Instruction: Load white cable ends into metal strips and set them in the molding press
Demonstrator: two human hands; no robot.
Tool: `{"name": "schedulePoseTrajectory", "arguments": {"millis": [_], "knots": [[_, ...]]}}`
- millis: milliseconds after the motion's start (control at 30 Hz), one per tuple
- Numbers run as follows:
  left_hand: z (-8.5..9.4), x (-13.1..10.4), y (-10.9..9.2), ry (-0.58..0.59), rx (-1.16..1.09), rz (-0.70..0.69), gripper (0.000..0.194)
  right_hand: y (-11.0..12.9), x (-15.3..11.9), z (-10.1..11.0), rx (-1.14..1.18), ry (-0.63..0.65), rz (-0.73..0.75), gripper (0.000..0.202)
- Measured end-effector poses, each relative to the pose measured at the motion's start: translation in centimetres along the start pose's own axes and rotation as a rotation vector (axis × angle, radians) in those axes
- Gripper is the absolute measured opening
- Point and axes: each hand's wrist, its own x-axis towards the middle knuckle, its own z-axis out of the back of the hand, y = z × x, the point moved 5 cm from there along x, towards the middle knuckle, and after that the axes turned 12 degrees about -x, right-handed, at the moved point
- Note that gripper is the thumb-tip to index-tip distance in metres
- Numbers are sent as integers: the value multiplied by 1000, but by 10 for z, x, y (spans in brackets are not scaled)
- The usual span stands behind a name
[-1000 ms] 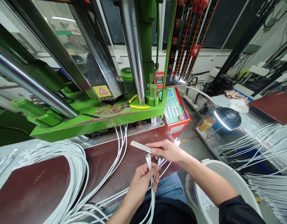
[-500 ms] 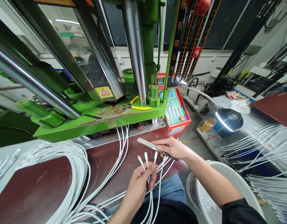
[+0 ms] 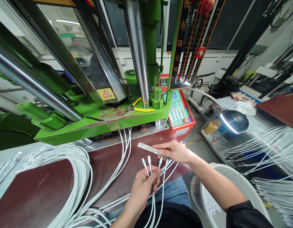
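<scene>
My left hand is closed around several white cables, low in front of my body. Their white connector ends stick up past the fingers, fanned apart. Just above and to the right, my right hand grips a knife-like tool with a flat metal blade that points left. The fingers cover most of its handle. One connector stands close under the tool and the right fingers; whether they touch, I cannot tell.
A green press stands ahead, with yellow-handled pliers on its base. Cables run from beneath it over a brown board. A cable coil lies left. At right are a white bucket, a lamp and more cables.
The blade has shifted slightly left and down. The connector near the right fingers leans further right, and the left hand's grip has moved a little.
</scene>
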Motion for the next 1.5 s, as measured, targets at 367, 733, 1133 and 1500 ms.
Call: {"name": "schedulePoseTrajectory", "arguments": {"millis": [367, 733, 1133, 1500], "knots": [[-5, 0, -4, 44, 3, 5, 26, 4, -1, 2, -61, 0, 9, 40], [9, -8, -17, -27, -288, 24, 18, -1, -1, 11, 55, 22, -52, 44], [3, -15, -16, 55, -204, -8, 20, 10, -1, 11, 6, 42, -42, 41], [15, -5, -8, -88, 72, -78, 35, 7, -3, 8, -30, 81, 10, 43]]}}
